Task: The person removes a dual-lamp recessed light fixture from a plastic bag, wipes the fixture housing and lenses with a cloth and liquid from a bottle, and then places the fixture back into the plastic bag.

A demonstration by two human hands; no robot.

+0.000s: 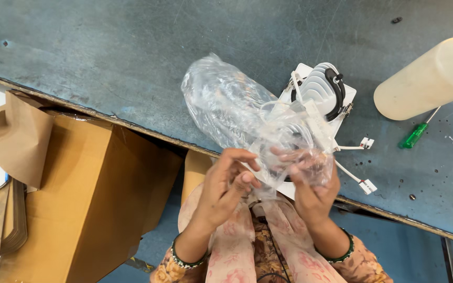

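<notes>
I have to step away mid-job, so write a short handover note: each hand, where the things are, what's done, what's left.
Left hand: pinching the open edge of the clear plastic bag.
Right hand: fingers inside the bag mouth, spreading it.
White light fixture, with finned back and black clip, lies on the grey workbench just beyond the hands. Its white leads trail right.
Done: bag opened at the fixture's near edge.
Left: the fixture is mostly outside the bag. How much is in, I cannot tell.
Nearby: cream bottle, green screwdriver, cardboard box at left.
</notes>
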